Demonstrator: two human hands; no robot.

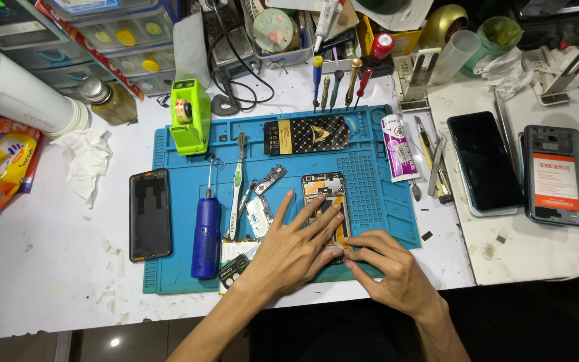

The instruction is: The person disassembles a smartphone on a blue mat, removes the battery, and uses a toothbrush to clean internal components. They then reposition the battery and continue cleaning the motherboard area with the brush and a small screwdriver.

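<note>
Opened phone point(325, 194), back off, lies face down near the front middle of the blue work mat point(370, 181). Left hand point(294, 248) lies flat over its lower half, fingers spread, pressing, not gripping. Right hand point(390, 268) has fingertips pinched at the phone's bottom edge; what it pinches is too small to tell, possibly an orange flex strip or tape.

Risks, as judgement: a pull at that bottom edge could tear a thin flex if the left hand's pressure slips and the phone slides; the loose metal parts point(266, 194) just left of the phone could get swept by the left wrist; the small card point(234, 268) under the left forearm could be dragged off the mat's front.

Around it: toothbrush point(237, 181) and blue electric screwdriver point(205, 234) to the left on the mat, black back cover point(150, 214) on the white table beyond, green tape dispenser point(190, 117) at the mat's top left, patterned phone cover point(307, 134) above, glue tube point(395, 147) and tweezers point(437, 167) to the right. More phones point(484, 161) well apart, far right.

Room: mat front edge is close to the table edge, both just under the wrists; little room toward the person. Bare mat right of the phone, bare table front left.
</note>
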